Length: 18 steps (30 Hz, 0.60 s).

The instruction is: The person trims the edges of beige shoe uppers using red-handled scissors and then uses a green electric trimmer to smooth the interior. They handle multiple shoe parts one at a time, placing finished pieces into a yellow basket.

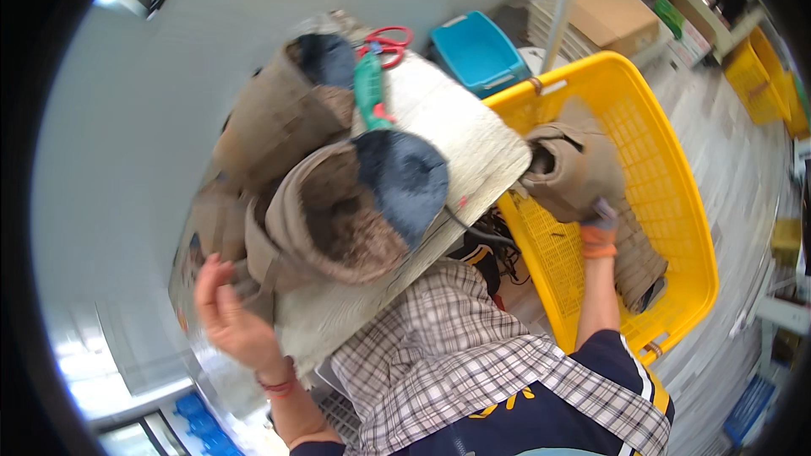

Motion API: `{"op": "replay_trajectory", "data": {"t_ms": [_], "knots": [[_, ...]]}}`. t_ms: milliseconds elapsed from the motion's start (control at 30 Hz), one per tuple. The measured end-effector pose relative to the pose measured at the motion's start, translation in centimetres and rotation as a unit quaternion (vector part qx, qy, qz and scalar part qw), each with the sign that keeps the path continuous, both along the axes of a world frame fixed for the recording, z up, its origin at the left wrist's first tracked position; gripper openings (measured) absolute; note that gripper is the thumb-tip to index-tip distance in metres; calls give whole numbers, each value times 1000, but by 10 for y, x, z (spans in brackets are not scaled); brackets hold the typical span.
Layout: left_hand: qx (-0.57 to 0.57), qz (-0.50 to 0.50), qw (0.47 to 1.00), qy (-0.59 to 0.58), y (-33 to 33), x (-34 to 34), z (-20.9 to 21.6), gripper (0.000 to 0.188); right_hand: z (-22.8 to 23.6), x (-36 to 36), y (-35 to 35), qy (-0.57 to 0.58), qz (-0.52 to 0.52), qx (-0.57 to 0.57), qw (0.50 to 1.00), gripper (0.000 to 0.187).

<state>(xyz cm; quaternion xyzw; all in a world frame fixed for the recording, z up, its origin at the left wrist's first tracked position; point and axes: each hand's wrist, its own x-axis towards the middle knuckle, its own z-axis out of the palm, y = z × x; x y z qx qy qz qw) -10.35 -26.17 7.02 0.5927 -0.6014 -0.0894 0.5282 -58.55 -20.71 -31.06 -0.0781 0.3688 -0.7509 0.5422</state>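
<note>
My right hand (599,228), in a grey glove with an orange cuff, grips a brown boot (574,173) inside the yellow basket (686,194). Below and beside it lies another brown quilted boot (639,266). My bare left hand (232,317) is raised at the left edge of the worktable (460,110), fingers apart and slightly blurred, holding nothing. It is nearest to the brown boots on the table. One boot (291,241) turns its fleece-lined opening and dark blue flap toward me; a second boot (266,114) lies behind it.
Red-handled scissors (391,46) and a green tool with a red part (369,89), probably a glue gun, lie on the table. A black cord (481,235) hangs off its near edge. Beyond stand a blue bin (480,51), a metal pole (564,8) and a cardboard box (612,13).
</note>
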Motion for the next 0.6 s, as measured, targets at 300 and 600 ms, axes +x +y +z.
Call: {"op": "replay_trajectory", "data": {"t_ms": [300,600], "knots": [[139,-274,950,63,71,-93,-48,42,223,21,0,405,-11,-36,914,67],[95,-375,909,155,30,-142,-202,58,147,20,18,293,-74,-98,948,56]]}}
